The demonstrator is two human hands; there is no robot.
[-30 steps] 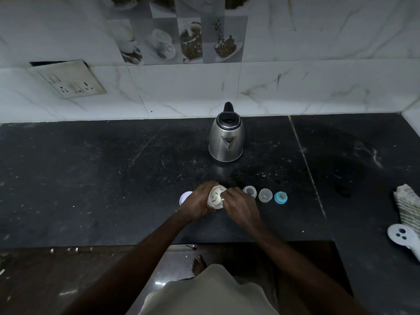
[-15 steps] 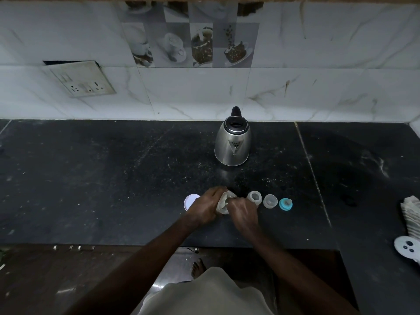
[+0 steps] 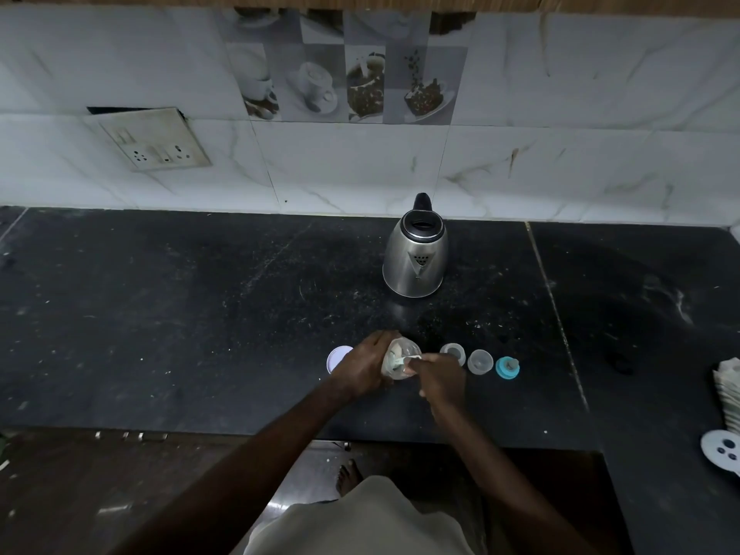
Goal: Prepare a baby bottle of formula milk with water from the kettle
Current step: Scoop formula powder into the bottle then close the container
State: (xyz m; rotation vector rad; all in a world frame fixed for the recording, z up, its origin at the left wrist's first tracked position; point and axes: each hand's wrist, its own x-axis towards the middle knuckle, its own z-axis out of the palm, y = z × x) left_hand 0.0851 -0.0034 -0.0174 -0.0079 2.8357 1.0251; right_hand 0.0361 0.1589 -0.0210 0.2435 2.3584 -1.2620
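My left hand (image 3: 362, 370) grips a small clear formula container (image 3: 400, 356), tilted with its mouth toward the right, near the counter's front edge. My right hand (image 3: 440, 380) pinches a small pale scoop (image 3: 412, 357) at the container's mouth. The container's white lid (image 3: 338, 357) lies flat just left of my left hand. To the right stand in a row a clear open baby bottle (image 3: 453, 351), a clear cap (image 3: 480, 361) and a teal ring with the teat (image 3: 507, 367). A steel kettle (image 3: 415, 258) stands behind them, near the wall.
The black stone counter (image 3: 200, 314) carries pale specks and ends in a front edge just below my hands. A folded cloth (image 3: 728, 388) and a white round-headed object (image 3: 722, 450) lie at the far right. A wall socket plate (image 3: 154, 144) hangs loose at upper left.
The container has tipped from facing me to lying sideways in my left hand. My right hand has shifted to its mouth with the scoop. The view has risen a little.
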